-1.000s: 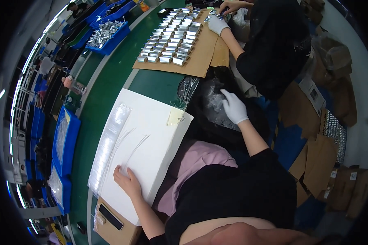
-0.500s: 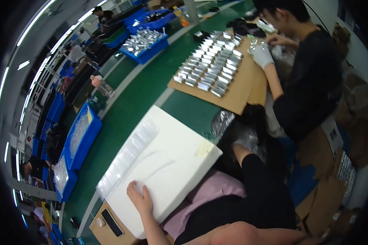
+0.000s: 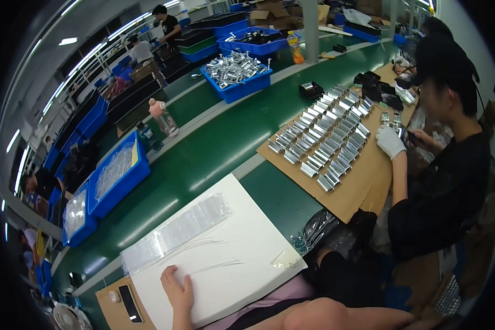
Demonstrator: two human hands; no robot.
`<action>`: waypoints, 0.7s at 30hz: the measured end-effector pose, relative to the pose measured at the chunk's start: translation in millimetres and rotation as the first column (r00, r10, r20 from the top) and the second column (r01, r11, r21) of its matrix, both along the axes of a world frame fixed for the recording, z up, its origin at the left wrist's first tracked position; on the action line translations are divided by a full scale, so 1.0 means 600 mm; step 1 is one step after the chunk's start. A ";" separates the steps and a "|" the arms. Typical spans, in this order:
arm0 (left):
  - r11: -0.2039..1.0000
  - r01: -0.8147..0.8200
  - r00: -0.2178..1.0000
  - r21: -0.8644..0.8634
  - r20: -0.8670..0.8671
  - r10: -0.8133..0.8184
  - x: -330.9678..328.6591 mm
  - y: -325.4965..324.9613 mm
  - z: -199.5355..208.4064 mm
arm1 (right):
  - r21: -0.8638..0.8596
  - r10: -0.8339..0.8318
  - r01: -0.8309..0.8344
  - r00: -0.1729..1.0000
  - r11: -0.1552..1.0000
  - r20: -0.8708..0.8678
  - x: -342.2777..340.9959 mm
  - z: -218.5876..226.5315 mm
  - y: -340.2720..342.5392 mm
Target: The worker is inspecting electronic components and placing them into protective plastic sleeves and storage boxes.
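Observation:
My left hand point(image 3: 177, 289) rests on a thick white board point(image 3: 247, 258), fingers stretched out and apart, holding nothing. Just beyond its fingertips, a strip of clear plastic bags point(image 3: 181, 225) lies along the board's far left side. Thin grey marks run over the white surface beside the hand. A piece of pale yellowish tape point(image 3: 286, 259) sticks to the board's right corner. Bare skin of a bent limb, seemingly my right arm, crosses the lower edge. My right hand is out of sight.
Cardboard point(image 3: 346, 190) at right carries rows of shiny metal brackets point(image 3: 319, 137). A co-worker's white-gloved hand point(image 3: 390, 142) works beside it. Blue bins point(image 3: 236, 91) line the green table's point(image 3: 198, 159) far side, near a pink-capped bottle point(image 3: 164, 118). A phone point(image 3: 130, 303) lies lower left.
The whole view has shifted, with the board and table now lower and the co-worker further right. My left hand stays open on the board, near the same place.

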State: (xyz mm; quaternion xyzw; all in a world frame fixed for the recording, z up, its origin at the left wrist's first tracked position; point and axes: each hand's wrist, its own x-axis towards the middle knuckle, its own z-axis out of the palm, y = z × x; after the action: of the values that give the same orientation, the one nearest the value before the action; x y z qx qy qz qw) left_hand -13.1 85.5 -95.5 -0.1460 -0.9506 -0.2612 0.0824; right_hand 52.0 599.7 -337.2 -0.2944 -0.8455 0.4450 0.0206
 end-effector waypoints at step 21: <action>0.993 0.120 0.975 -0.023 -0.186 -0.122 0.008 -0.032 -0.021 | 0.288 -0.136 0.157 0.986 0.945 -0.092 0.286 0.360 -0.130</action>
State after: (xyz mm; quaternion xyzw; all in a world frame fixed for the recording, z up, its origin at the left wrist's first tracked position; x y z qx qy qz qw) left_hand -8.1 66.0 -107.9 -0.2280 -0.9295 -0.2453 0.1543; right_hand 223.7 522.0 -121.2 -0.3343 -0.8768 0.3215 0.1269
